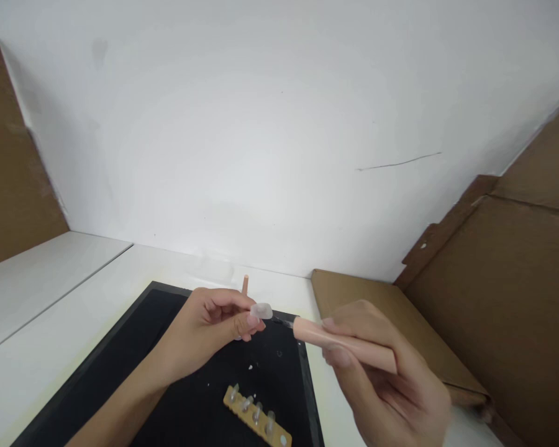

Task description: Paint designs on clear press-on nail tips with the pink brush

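Note:
Between the thumb and fingers of my left hand (223, 316) is a clear, whitish false nail tip (261, 311), held above a black mat. My right hand (386, 372) is closed around the peach handle of a nail polish brush (345, 343). The dark brush end points left and reaches the nail tip's right edge; whether it touches cannot be told. On the mat below lies a tan strip (249, 422) with several clear nail tips (257, 411) standing on it. A thin peach stick-like object (245, 284) shows behind my left hand, its lower part hidden.
The black mat (168, 347) lies on a white table (88, 298) and carries small white specks. A white wall (261, 155) rises behind. Cardboard (503, 298) stands on the right, with a flat cardboard piece (354, 292) beside the mat. More cardboard (18, 155) is at left.

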A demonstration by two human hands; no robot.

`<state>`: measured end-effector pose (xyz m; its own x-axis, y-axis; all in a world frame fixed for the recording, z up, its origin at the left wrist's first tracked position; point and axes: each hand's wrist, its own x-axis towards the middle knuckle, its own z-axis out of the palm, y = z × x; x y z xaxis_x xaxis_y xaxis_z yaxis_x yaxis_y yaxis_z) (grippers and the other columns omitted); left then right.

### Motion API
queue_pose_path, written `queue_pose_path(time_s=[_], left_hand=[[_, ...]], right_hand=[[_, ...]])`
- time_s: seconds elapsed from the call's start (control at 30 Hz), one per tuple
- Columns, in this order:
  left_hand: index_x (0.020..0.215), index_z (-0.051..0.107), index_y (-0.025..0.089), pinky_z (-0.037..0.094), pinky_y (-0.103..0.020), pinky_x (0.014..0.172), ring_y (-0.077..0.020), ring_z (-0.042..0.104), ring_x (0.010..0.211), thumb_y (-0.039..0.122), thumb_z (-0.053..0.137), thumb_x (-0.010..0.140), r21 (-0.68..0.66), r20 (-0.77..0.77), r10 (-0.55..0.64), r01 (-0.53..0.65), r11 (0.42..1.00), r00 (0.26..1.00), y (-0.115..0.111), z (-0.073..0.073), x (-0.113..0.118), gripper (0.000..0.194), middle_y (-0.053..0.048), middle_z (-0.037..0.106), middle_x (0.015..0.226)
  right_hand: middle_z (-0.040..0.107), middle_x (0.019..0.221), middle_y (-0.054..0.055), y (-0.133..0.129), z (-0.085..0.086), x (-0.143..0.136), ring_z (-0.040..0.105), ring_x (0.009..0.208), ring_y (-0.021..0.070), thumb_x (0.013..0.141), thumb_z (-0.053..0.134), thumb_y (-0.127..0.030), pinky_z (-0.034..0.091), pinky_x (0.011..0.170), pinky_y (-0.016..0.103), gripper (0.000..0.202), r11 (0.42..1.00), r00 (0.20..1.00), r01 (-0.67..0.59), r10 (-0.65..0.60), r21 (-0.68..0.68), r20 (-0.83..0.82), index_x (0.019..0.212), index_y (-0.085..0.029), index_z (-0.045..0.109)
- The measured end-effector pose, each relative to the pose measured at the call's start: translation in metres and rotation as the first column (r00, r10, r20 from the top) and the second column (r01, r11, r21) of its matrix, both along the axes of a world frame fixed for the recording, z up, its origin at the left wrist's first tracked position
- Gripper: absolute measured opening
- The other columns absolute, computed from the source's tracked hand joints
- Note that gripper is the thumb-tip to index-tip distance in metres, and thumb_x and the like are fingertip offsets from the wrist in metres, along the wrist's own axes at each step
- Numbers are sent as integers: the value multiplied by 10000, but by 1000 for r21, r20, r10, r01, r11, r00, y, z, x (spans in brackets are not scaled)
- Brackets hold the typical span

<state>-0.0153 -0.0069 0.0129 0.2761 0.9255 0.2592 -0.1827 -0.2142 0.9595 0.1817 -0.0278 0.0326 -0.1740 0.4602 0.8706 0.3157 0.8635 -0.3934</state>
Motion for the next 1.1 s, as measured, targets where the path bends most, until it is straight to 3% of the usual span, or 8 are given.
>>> queue_pose_path(time_s=[0.13,0.4,0.5,0.63,0.97,1.1], left_hand=[[758,763,171,437,-199,571,-89,542,564,272,731,786,23,16,-46,45,999,999,1,0,2,110,12,636,580],[745,755,170,446,-205,579,-89,549,579,258,697,816,28,-9,-35,35,999,999,0,3,1,127,-8,674,661],[773,761,177,443,-208,587,-97,560,596,247,694,817,70,-41,-9,11,997,999,1,1,0,106,-5,665,664],[784,765,181,442,-213,606,-110,582,622,195,675,818,120,-65,14,-6,993,998,2,0,2,97,-5,660,661],[754,754,169,425,-214,584,-109,559,613,166,676,795,203,-103,114,-91,975,988,0,1,2,89,-13,668,690],[768,749,179,453,-221,616,-126,593,654,159,677,793,220,-86,150,-128,967,985,-1,-1,0,78,-22,689,727]], right_hand=[[620,769,20,-2,3,-2,569,640,155,831,590,-75,455,530,278,249,998,997,-65,66,-8,34,1019,-235,622],[610,734,8,-1,2,-3,564,629,144,812,563,-33,443,540,275,227,1000,999,26,-27,6,38,942,-213,611],[595,738,4,-2,1,-3,545,628,137,816,572,-44,442,530,266,243,1000,1000,-22,22,6,-3,977,-221,618],[631,755,16,-5,5,-3,581,637,154,812,589,-59,467,524,271,260,996,994,-88,89,-21,65,1002,-233,624],[615,721,5,-3,3,-8,565,605,134,818,594,-74,450,496,249,200,999,999,-36,36,19,-1,965,-204,629],[616,735,-7,-7,-7,-11,560,600,111,830,625,-101,458,515,229,184,995,988,101,-102,-16,-118,976,-210,650]])
